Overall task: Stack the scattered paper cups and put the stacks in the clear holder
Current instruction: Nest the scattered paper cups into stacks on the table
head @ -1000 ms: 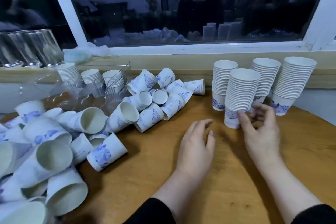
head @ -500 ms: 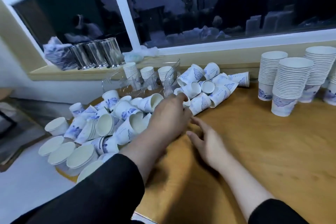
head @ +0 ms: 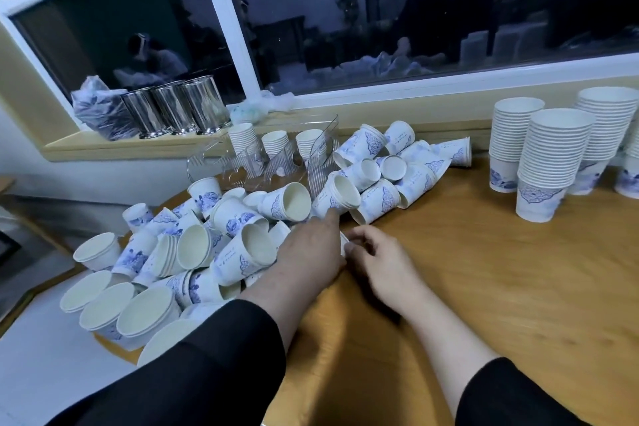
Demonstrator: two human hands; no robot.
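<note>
Cups (head: 221, 245) lie heaped at ten o'clock of our left hand (head: 311, 252), fingers extended, touching a tipped cup (head: 337, 195) (mouth toward us). Our right hand (head: 377, 259) curls beside it; whether it pinches anything, we cannot tell. Clear holder (head: 262, 162) stands at twelve on the worktop (head: 449, 270).

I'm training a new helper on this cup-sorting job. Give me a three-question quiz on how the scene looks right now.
1. True or false: the clear holder already has cup stacks in it.
2. The tall stacks stand on which side of the table? A. left B. right C. centre
3. Fill in: the steel tumblers stand on the window ____.

Key
1. True: three short stacks sit in it.
2. B. The loose cups lie left, where the left hand and right hand reach.
3. Sill.
</note>
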